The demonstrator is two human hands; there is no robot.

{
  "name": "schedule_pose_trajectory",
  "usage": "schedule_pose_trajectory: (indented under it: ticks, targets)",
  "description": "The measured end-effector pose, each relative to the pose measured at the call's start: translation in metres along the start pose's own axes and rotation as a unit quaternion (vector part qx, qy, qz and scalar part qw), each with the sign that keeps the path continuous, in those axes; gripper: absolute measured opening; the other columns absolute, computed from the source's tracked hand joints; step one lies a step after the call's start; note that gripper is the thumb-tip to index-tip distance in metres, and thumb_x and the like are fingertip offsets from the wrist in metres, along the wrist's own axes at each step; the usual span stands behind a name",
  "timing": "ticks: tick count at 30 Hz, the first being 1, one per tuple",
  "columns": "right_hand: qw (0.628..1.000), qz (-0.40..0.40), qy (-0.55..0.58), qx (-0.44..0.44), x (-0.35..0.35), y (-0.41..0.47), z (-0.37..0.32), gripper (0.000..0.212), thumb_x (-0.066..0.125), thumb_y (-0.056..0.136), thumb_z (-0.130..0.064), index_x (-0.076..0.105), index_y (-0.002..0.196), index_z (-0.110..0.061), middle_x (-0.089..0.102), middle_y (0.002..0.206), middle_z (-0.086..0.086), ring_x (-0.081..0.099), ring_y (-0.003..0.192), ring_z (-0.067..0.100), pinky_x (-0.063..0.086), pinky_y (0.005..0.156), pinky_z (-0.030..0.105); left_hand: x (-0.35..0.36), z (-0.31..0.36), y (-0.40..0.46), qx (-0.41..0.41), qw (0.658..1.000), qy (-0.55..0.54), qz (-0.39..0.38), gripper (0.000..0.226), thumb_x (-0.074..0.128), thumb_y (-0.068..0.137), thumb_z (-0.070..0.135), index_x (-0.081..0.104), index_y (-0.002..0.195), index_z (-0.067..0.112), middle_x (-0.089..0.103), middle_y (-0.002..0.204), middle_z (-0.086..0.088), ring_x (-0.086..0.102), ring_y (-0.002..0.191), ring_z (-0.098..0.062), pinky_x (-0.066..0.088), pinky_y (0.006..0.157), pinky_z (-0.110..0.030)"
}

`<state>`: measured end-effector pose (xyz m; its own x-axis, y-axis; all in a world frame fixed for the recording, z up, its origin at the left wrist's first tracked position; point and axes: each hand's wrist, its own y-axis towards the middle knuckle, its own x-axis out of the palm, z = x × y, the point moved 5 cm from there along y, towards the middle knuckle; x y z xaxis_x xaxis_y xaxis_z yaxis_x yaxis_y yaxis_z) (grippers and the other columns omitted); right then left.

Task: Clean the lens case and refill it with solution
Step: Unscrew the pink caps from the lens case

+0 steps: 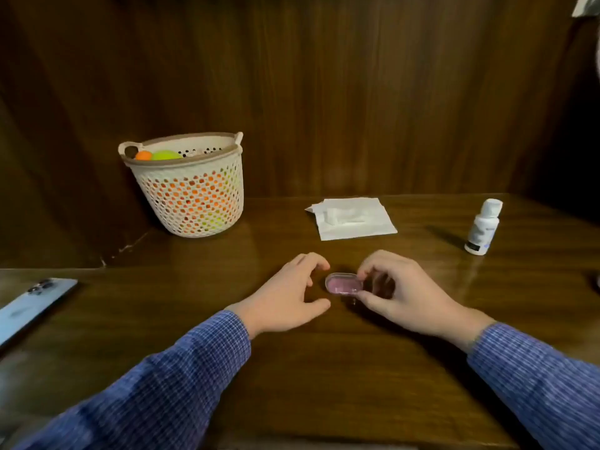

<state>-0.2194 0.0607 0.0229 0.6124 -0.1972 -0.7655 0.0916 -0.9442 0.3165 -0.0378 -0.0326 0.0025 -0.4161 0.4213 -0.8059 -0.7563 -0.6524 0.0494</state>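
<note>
My right hand (394, 295) pinches the right end of the lens case (343, 283), which sits low on the wooden surface (292, 368) right in front of me. My left hand (285, 300) is just beside the case with its fingers loosely curved, holding nothing. I think the case is very light and made of hard, smooth plastic, so it could slip or skid away. I would hold it by its two short ends, or by its long sides, and not squeeze too hard. The case is small and long with round ends. It looks pink inside with a clear rim, and I cannot tell if its lid is open. The white solution bottle (482, 227) stands far off to the right. A white tissue (354, 219) lies behind the case.
</note>
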Motion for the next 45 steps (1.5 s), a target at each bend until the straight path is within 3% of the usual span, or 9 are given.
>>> schedule_pose_trajectory:
  ticks: [4, 7, 13, 20, 29, 39, 42, 45]
  targets:
    - [0.995, -0.032, -0.085, -0.029, 0.014, 0.016, 0.011, 0.029, 0.066, 0.083, -0.058, 0.065, 0.107, -0.043, 0.052, 0.115, -0.028, 0.058, 0.102, -0.003, 0.056, 0.08, 0.018, 0.004, 0.0, 0.019, 0.03, 0.999, 0.011, -0.004, 0.06, 0.07, 0.087, 0.045, 0.034, 0.135, 0.053, 0.048, 0.13, 0.028, 0.057, 0.099, 0.003, 0.051, 0.074, -0.013]
    - [0.991, -0.037, -0.106, -0.067, 0.017, 0.022, 0.014, 0.032, 0.06, 0.087, -0.059, 0.07, 0.109, -0.039, 0.053, 0.115, -0.026, 0.06, 0.097, 0.0, 0.057, 0.076, 0.021, 0.007, -0.004, 0.026, 0.047, 0.998, -0.02, 0.019, 0.058, 0.071, 0.088, 0.043, 0.036, 0.134, 0.053, 0.056, 0.123, 0.028, 0.055, 0.103, 0.005, 0.052, 0.085, -0.019]
    - [0.982, -0.042, -0.149, -0.104, 0.015, 0.029, 0.007, 0.039, 0.055, 0.091, -0.057, 0.077, 0.111, -0.031, 0.061, 0.116, -0.018, 0.064, 0.089, 0.005, 0.057, 0.071, 0.023, 0.008, -0.01, 0.029, 0.057, 0.995, -0.063, 0.058, 0.049, 0.076, 0.087, 0.038, 0.047, 0.126, 0.044, 0.064, 0.108, 0.023, 0.06, 0.093, 0.002, 0.049, 0.068, -0.013]
    - [0.969, -0.017, -0.207, -0.137, 0.016, 0.026, -0.009, 0.036, 0.05, 0.099, -0.044, 0.079, 0.11, -0.025, 0.077, 0.1, -0.01, 0.071, 0.083, 0.009, 0.059, 0.068, 0.031, 0.005, -0.013, 0.028, 0.031, 0.985, -0.144, 0.084, 0.046, 0.084, 0.081, 0.029, 0.054, 0.116, 0.035, 0.072, 0.098, 0.019, 0.066, 0.082, -0.006, 0.052, 0.07, -0.014]
    - [0.957, 0.021, -0.242, -0.156, 0.025, 0.021, -0.017, 0.031, 0.053, 0.099, -0.033, 0.078, 0.094, -0.014, 0.075, 0.083, -0.001, 0.066, 0.068, 0.017, 0.054, 0.061, 0.036, 0.003, -0.014, 0.032, 0.014, 0.979, -0.188, 0.076, 0.047, 0.089, 0.076, 0.022, 0.056, 0.109, 0.031, 0.076, 0.094, 0.013, 0.061, 0.067, -0.002, 0.053, 0.064, -0.015]
    - [0.958, 0.041, -0.221, -0.178, 0.024, 0.024, -0.015, 0.028, 0.059, 0.097, -0.036, 0.079, 0.094, -0.017, 0.074, 0.081, -0.004, 0.065, 0.066, 0.013, 0.054, 0.058, 0.033, 0.002, -0.016, 0.034, 0.008, 0.979, -0.196, 0.054, 0.051, 0.089, 0.075, 0.017, 0.055, 0.112, 0.028, 0.078, 0.094, 0.01, 0.06, 0.067, -0.004, 0.054, 0.065, -0.016]
    - [0.976, 0.016, -0.151, -0.158, 0.016, 0.028, -0.009, 0.029, 0.059, 0.096, -0.043, 0.08, 0.105, -0.024, 0.075, 0.091, -0.009, 0.067, 0.076, 0.007, 0.057, 0.065, 0.025, 0.001, -0.016, 0.033, 0.007, 0.983, -0.178, 0.039, 0.06, 0.09, 0.074, 0.019, 0.053, 0.119, 0.03, 0.076, 0.098, 0.012, 0.069, 0.082, -0.012, 0.057, 0.072, -0.02]
    - [0.989, 0.037, -0.079, -0.121, 0.004, 0.033, 0.004, 0.031, 0.059, 0.097, -0.044, 0.076, 0.113, -0.025, 0.076, 0.098, -0.014, 0.068, 0.084, -0.001, 0.056, 0.071, 0.014, 0.002, -0.017, 0.033, 0.007, 0.987, -0.155, 0.032, 0.067, 0.091, 0.072, 0.023, 0.052, 0.125, 0.032, 0.074, 0.102, 0.016, 0.067, 0.087, -0.007, 0.053, 0.074, -0.017]
